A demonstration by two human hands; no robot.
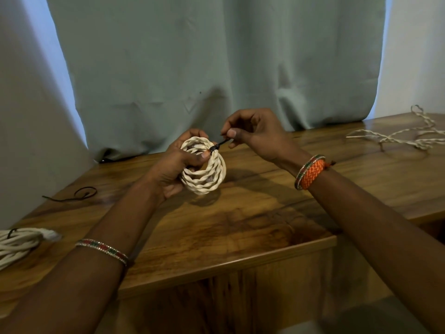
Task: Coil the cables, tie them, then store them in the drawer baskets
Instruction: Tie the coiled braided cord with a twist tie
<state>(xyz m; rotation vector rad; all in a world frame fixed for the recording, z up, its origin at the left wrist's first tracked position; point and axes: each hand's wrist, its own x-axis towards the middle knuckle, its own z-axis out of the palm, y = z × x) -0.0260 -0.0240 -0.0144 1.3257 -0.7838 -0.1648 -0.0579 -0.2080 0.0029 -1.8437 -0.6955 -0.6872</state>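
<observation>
Both hands hold the coiled cable (204, 166) unlabelled, right hand (255, 133) pinching its black tie (220, 144).

Home room, polished wooden table (240, 227), pale green curtain (216, 56) hanging behind, plain white walls (24, 116)

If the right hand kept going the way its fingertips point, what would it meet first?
Probably the coiled cream twisted cable in the left hand; the right hand pinches the black tie just beside it. Depth is uncertain.
</observation>
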